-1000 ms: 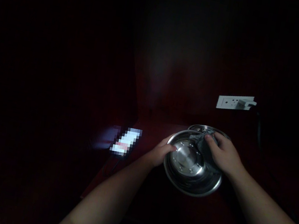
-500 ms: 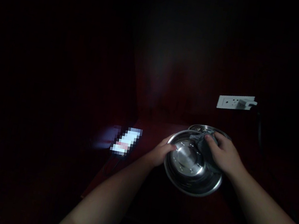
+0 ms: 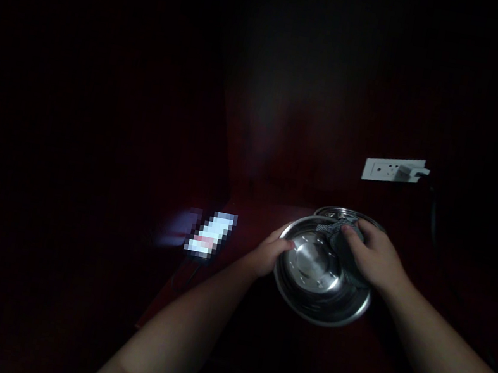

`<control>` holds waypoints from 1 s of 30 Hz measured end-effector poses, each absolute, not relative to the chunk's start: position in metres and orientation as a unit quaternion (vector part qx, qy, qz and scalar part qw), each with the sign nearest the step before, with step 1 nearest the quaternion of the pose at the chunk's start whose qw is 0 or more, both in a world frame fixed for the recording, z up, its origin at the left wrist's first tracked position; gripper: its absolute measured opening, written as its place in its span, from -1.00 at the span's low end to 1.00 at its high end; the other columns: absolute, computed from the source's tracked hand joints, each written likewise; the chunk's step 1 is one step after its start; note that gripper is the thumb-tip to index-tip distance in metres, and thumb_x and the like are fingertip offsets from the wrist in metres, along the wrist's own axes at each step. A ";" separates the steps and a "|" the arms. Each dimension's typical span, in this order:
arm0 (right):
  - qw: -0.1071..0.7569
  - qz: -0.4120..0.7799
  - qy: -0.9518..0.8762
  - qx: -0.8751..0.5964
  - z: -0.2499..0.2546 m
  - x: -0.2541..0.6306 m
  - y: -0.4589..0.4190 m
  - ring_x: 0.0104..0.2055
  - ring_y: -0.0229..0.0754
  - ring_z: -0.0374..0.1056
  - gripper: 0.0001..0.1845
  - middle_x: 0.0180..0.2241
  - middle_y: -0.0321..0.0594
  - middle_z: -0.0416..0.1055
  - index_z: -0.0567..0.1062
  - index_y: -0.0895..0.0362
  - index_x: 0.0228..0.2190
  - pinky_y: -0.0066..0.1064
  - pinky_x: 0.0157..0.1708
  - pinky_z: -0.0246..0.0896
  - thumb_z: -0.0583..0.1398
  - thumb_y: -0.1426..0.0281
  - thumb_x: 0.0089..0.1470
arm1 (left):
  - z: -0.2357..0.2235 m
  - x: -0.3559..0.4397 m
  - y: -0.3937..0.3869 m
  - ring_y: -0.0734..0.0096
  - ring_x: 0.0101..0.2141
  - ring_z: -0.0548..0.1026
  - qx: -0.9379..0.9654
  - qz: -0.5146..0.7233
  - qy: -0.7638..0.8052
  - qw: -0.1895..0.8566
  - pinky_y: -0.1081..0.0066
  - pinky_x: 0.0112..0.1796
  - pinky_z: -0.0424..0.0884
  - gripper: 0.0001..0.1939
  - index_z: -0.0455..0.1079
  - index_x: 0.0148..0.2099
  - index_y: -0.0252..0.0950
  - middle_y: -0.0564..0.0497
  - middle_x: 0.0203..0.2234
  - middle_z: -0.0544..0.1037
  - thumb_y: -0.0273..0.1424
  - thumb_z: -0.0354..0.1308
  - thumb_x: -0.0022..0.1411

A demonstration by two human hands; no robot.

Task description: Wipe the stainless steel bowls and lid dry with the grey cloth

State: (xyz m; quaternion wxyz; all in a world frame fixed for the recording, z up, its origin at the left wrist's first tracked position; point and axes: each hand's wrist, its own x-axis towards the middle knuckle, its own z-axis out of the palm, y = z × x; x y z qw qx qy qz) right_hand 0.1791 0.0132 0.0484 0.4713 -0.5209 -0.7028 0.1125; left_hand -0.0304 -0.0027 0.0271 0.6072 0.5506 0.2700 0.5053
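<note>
"Over the dark red surface, right of centre, what stands out?"

"A shiny steel bowl, tilted so its inside shows. A second steel vessel peeks out just behind its far rim."

"And the hands?"

"The left hand is clamped on the bowl's left rim, thumb inside. The right hand grips a grey cloth at the bowl's right side."

"Anything smaller?"

"A lit, pixelated screen to the left; a white socket panel far right."

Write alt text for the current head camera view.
The left hand grips a shiny metal bowl while the right hand holds a dark cloth against its inside. Another metal rim shows behind; a glowing, pixelated screen lies left, a wall socket right.
</note>
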 end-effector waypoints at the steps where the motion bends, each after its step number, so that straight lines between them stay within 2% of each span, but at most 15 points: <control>1: 0.469 0.113 -0.702 -0.523 0.048 0.179 0.013 -0.42 -0.17 0.28 -0.66 -0.47 -0.21 0.39 0.40 0.12 -0.46 -0.35 -0.42 0.13 0.06 0.11 0.07 | 0.027 -0.030 -0.002 0.11 -0.07 0.42 0.551 0.505 0.268 0.607 0.27 -0.07 0.25 -0.36 0.32 0.11 -0.31 -0.08 -0.11 0.53 -0.39 0.13 -0.11; 15: 0.456 0.136 -0.700 -0.533 0.050 0.179 0.012 -0.47 -0.20 0.24 -0.76 -0.53 -0.27 0.30 0.29 0.09 -0.55 -0.36 -0.45 0.09 0.07 0.20 0.00 | 0.027 -0.031 -0.005 0.08 0.00 0.38 0.558 0.511 0.278 0.592 0.26 -0.04 0.23 -0.39 0.34 0.10 -0.27 -0.06 -0.07 0.52 -0.37 0.15 -0.08; 22: 0.453 0.135 -0.702 -0.533 0.050 0.180 0.013 -0.46 -0.19 0.25 -0.77 -0.49 -0.24 0.35 0.33 0.10 -0.51 -0.35 -0.46 0.09 0.07 0.20 -0.01 | 0.025 -0.031 -0.003 0.07 0.01 0.37 0.554 0.513 0.269 0.598 0.24 0.01 0.21 -0.41 0.35 0.09 -0.28 -0.07 -0.07 0.52 -0.37 0.16 -0.08; 30: 0.454 0.124 -0.704 -0.533 0.052 0.179 0.011 -0.47 -0.19 0.25 -0.77 -0.53 -0.25 0.31 0.29 0.09 -0.55 -0.35 -0.45 0.09 0.08 0.20 -0.02 | 0.023 -0.032 -0.001 0.08 0.01 0.38 0.551 0.513 0.274 0.598 0.24 0.00 0.22 -0.39 0.34 0.10 -0.28 -0.07 -0.08 0.53 -0.36 0.17 -0.09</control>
